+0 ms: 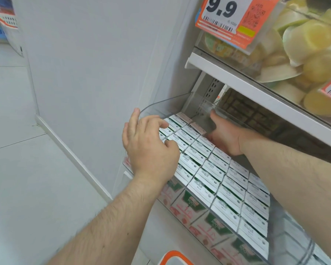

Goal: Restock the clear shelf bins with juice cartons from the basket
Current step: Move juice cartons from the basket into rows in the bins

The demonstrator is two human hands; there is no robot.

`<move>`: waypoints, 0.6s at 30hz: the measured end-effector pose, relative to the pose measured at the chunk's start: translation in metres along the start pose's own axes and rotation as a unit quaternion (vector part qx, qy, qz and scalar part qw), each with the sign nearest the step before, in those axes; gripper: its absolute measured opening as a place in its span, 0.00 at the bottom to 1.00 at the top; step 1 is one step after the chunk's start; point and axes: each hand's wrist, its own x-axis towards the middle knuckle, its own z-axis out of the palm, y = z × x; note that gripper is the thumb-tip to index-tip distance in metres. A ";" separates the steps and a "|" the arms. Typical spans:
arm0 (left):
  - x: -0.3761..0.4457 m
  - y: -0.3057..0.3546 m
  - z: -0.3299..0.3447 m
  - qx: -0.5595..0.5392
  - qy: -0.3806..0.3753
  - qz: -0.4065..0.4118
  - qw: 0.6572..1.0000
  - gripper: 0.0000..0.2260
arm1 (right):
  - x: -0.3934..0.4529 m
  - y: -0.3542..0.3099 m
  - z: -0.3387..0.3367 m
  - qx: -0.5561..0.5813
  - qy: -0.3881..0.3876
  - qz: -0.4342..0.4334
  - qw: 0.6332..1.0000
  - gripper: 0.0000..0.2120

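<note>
Judging by the rows, the restock looks close to done: the clear bin [161,104] on the lower shelf is packed with cartons [214,175] standing top-up in tidy lines from the front wall almost to the back; only a small pocket at the far rear corner looks unfilled, and that is where the right hand is working. The basket [175,258] shows only as an orange rim at the bottom edge, so how many cartons remain in it cannot be told; a neighbouring bin to the right is too blurred to judge.

The left hand [148,148] lies over the back-left rows, fingers loosely curled with tips touching the carton tops and thumb up near the bin's side wall; it grips nothing and seems to be steadying or pressing the rows. The right hand [225,134] reaches deep under the shelf above, by the back wall; its fingers are hidden behind the rear cartons, so whether it holds a carton or merely pushes one cannot be told.
</note>
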 end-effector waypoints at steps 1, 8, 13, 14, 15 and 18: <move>0.000 0.001 -0.001 -0.002 -0.001 -0.001 1.000 0.15 | -0.002 0.003 0.000 -0.024 0.026 0.003 0.999 0.53; 0.000 0.002 -0.003 0.003 -0.014 -0.002 1.000 0.14 | -0.011 0.014 0.002 -0.084 0.106 -0.008 0.991 0.65; -0.001 0.001 -0.004 0.004 -0.011 0.005 1.000 0.14 | 0.005 0.005 0.007 -0.004 0.149 -0.037 0.988 0.43; -0.001 0.000 -0.003 0.003 -0.009 0.007 1.000 0.14 | 0.006 0.002 0.009 0.009 0.145 -0.043 0.988 0.39; -0.001 0.000 -0.002 0.002 -0.007 0.009 1.000 0.14 | 0.006 0.000 0.013 0.026 0.141 -0.058 0.988 0.38; -0.001 -0.001 -0.001 0.005 0.000 0.008 1.000 0.14 | 0.008 -0.004 0.018 0.045 0.132 -0.078 0.987 0.41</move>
